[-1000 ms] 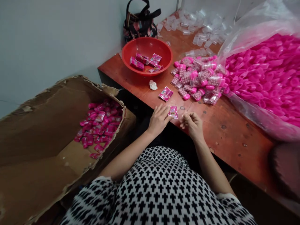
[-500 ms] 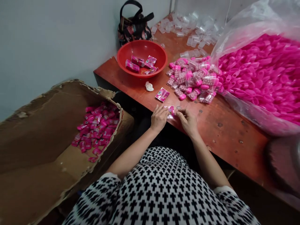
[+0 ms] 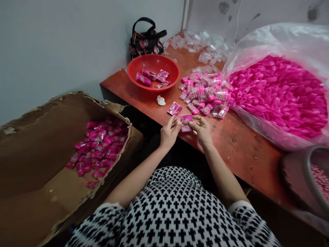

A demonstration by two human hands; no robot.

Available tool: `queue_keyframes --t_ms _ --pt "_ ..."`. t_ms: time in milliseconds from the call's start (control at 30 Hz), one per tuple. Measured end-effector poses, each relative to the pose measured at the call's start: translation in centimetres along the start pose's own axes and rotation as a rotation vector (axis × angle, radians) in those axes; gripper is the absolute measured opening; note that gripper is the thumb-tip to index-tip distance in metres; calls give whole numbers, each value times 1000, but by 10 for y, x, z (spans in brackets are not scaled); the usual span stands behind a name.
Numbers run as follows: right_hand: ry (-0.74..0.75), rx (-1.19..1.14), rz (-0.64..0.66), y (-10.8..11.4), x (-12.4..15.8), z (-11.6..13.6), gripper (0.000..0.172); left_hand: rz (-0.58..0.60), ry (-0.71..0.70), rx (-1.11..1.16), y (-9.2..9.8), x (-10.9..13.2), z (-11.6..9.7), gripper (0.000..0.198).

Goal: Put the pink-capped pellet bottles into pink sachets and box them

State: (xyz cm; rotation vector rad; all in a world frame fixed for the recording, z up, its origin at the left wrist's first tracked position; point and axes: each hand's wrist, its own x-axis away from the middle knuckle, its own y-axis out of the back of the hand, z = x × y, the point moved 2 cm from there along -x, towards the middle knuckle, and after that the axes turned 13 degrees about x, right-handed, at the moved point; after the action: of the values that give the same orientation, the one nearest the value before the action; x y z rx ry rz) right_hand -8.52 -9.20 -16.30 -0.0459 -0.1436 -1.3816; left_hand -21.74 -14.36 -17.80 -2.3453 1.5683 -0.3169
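Between my two hands, at the table's near edge, is a small pink printed wrapper sleeve (image 3: 186, 119). My left hand (image 3: 170, 131) pinches its left side, fingers closed. On its right side, my right hand (image 3: 202, 130) grips it between thumb and fingers. Just beyond my left hand lies a flat stack of the same pink wrappers (image 3: 174, 108). Past my right hand is a heap of clear little bottles (image 3: 205, 92) with pink caps and pale pink beads inside.
A red bowl (image 3: 131, 73) holds several wrapper bundles, with a crumpled white scrap (image 3: 161, 100) in front. Left is a torn cardboard box (image 3: 31, 154) with wrapped pink bottles (image 3: 100, 144). Right are a bag of pink caps (image 3: 280, 96) and a bead bucket (image 3: 295, 171). Behind lie clear containers (image 3: 205, 44) and a handbag (image 3: 145, 43).
The wrapper has come up off the table between my hands, its printed face more visible. My right hand has closed in on it. The camera view has tilted up slightly.
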Motion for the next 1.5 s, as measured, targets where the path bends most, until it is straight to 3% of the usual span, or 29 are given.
queue_keyframes --t_ms 67,133,233,300,433,500,600,667,733,833,967,1033,1100,1167,1233,1267,1400,1500 --pt "-12 11 25 -4 -1 0 40 5 236 205 1 4 3 34" --pt "-12 64 38 -6 -2 -4 42 8 387 353 2 6 7 35" --pt "5 240 12 -3 -4 -14 41 -113 394 433 9 3 9 35" --pt "54 524 2 3 -6 -18 38 -178 380 423 15 0 9 34" --pt "407 1269 64 15 -22 -2 31 -215 426 350 25 -5 9 31" --pt "655 1471 116 19 -40 16 29 -211 452 346 27 -5 9 28" --pt "964 1685 359 22 -78 39 35 -220 490 386 26 -5 7 25" --pt "1097 1786 570 24 -103 47 40 -244 506 425 26 -5 5 23" --pt "1177 1844 702 26 -122 51 42 -270 514 463 27 -5 3 21" --pt "1236 1875 735 32 -138 51 37 -315 527 521 31 -7 2 17" --pt "1263 1835 745 45 -139 51 35 -414 537 657 34 -9 -2 13" --pt "1249 1789 708 51 -133 52 31 -439 545 708 34 -10 -4 15" --pt "1176 1704 586 52 -119 52 22 -454 553 740 34 -10 -6 17" --pt "1003 1539 353 49 -95 49 20 -472 564 773 34 -10 -6 18" --pt "716 1261 31 41 -60 40 27 -496 573 808 34 -10 -5 17" --pt "565 1080 1 33 -40 33 28 -508 576 825 33 -10 -4 16" --pt "66 459 177 -8 32 5 29 -520 575 857 27 -10 -2 12" --pt "-57 288 159 -26 52 -3 31 -491 553 870 18 -8 -1 11"
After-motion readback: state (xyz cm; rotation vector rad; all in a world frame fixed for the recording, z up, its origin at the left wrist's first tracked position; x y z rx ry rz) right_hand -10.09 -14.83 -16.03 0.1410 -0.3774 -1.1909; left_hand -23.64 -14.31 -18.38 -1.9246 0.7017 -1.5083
